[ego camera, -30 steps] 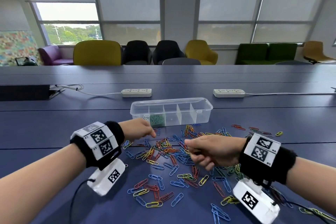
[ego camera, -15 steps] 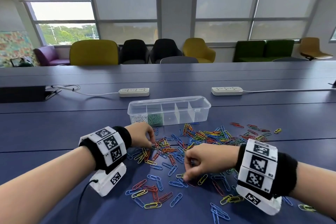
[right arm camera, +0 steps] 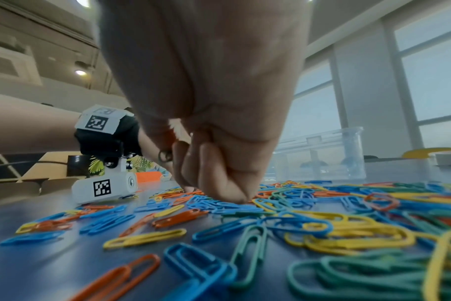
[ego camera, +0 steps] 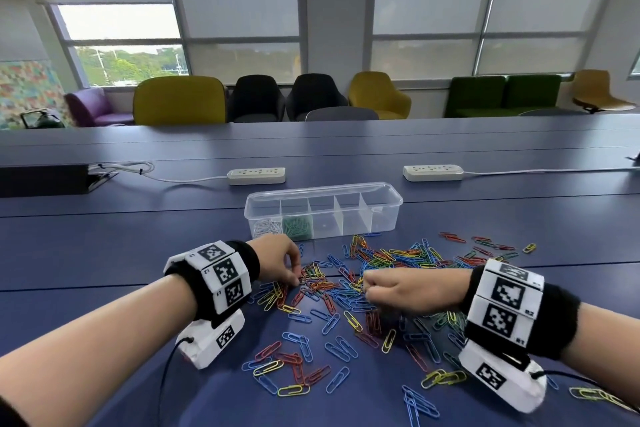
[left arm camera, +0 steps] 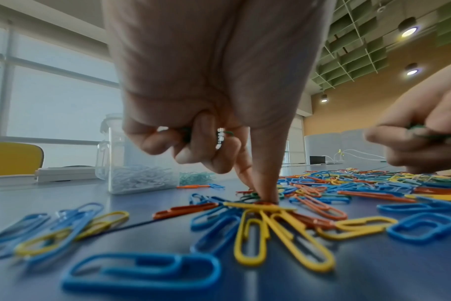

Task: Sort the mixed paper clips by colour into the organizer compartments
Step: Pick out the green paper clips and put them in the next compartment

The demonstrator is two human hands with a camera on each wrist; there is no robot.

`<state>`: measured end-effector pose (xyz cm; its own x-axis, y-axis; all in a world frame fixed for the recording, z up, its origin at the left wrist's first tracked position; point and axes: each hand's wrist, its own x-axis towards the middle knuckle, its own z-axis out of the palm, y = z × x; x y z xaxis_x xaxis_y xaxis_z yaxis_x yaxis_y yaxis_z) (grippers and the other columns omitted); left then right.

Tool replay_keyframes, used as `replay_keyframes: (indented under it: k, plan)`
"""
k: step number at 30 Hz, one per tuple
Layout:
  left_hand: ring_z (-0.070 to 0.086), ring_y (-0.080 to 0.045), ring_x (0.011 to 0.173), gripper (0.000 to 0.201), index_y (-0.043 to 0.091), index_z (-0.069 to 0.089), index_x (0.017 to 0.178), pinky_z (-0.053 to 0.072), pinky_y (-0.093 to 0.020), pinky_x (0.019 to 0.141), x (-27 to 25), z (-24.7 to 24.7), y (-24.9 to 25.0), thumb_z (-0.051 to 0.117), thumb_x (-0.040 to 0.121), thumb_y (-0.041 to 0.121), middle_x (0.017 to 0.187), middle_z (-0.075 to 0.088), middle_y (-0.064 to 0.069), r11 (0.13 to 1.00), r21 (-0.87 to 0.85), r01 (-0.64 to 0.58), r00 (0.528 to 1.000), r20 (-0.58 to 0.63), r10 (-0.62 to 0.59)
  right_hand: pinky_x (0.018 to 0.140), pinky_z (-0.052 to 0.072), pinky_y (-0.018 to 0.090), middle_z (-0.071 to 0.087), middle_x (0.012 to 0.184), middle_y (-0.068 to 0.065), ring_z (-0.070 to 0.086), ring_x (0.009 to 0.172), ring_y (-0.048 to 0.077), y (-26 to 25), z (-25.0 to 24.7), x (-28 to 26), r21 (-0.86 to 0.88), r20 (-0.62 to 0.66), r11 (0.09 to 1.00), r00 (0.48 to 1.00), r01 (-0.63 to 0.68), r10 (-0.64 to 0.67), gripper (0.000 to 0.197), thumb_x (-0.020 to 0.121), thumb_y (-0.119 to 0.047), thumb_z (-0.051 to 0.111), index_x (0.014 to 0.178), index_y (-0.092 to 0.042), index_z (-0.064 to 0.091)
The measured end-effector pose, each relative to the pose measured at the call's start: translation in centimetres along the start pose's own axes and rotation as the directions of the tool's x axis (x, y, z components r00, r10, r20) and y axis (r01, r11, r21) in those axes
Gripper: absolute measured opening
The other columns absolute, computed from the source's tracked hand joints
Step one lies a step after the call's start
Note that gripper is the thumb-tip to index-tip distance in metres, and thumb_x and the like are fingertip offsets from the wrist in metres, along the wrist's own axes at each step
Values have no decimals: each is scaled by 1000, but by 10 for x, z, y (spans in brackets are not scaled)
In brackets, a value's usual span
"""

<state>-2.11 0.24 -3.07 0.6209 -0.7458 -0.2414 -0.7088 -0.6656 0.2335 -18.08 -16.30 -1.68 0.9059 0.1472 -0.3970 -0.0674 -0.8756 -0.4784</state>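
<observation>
Green clips [left arm camera: 422, 130] bunched in the curled right hand [ego camera: 401, 291].

A long blue table [ego camera: 104, 246] holds scattered paper clips [ego camera: 381, 274] at six o'clock, a clear organizer [ego camera: 323, 196] and two power strips [ego camera: 256, 176] toward twelve.

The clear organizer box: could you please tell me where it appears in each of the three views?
Head: the organizer box sits at centre, beyond the loose clips.
Left wrist: left of centre, behind the left hand, end-on.
Right wrist: right of centre, behind the right hand.
Shared landmark: the white power strip behind it.
</observation>
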Motion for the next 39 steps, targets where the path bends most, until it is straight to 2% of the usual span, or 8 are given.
replay_keyframes:
  k: [5,9,15,19,21,27,33,39]
  plan:
    - [47,0,65,12,16,63,86,39,-17,71,-4,-7,-3,62,89,28,74,56,9,998,-59,-23,999,37,25,50,31,19,49,73,-2,34,57,9,-3,-7,8,344,-61,939,998,13,9,22,98,-9,34,78,-17,30]
    - [50,-4,62,12,17,53,80,39,-15,57,-14,-21,-19,62,88,16,74,58,6,862,-504,-47,998,-57,21,45,29,18,40,67,1,31,53,10,-15,-19,25,389,-108,920,994,46,-4,18,98,-5,34,84,-15,29]
    - [28,-5,39,22,9,55,84,25,-15,39,-27,-25,-28,36,96,5,56,46,3,84,-990,111,989,101,-111,45,32,15,40,68,-1,34,53,10,-38,-31,69,82,-98,996,994,-34,42,34,97,-2,23,124,-1,45]
    - [33,-9,38,14,11,40,71,29,-16,32,-31,-24,-38,37,84,9,58,35,-1,-384,-908,168,980,195,-32,56,38,21,56,72,5,44,60,13,-42,-28,101,-218,-115,970,990,-107,84,40,101,-27,37,92,2,64]
    - [38,-10,39,10,10,40,70,31,-16,31,-33,-21,-42,39,79,8,60,37,-2,-452,-878,156,981,192,-34,58,37,27,62,75,14,46,62,19,-38,-24,111,-324,-126,934,985,-152,117,43,94,-38,51,77,0,62]
    - [36,-10,36,18,8,49,62,39,-16,33,-40,-12,-50,42,79,9,47,32,1,-546,-827,130,981,188,-51,79,44,35,65,111,17,48,83,17,-32,-21,112,-316,-143,941,987,-122,80,33,93,-27,55,108,2,63]
    - [64,-24,51,34,-3,58,77,58,-36,51,-36,3,-42,35,96,12,65,59,-15,-650,-757,67,980,171,-98,56,28,15,43,74,-15,36,60,-3,-25,-31,81,-113,-197,993,979,25,-47,11,93,-28,55,90,-18,50]
    - [65,-43,85,41,-14,55,102,55,-50,66,-23,14,-1,28,98,17,99,63,-30,-613,-774,158,985,169,41,40,26,19,38,59,-1,30,44,8,-42,-42,67,328,-173,940,984,92,-36,13,94,-22,54,83,-16,50]
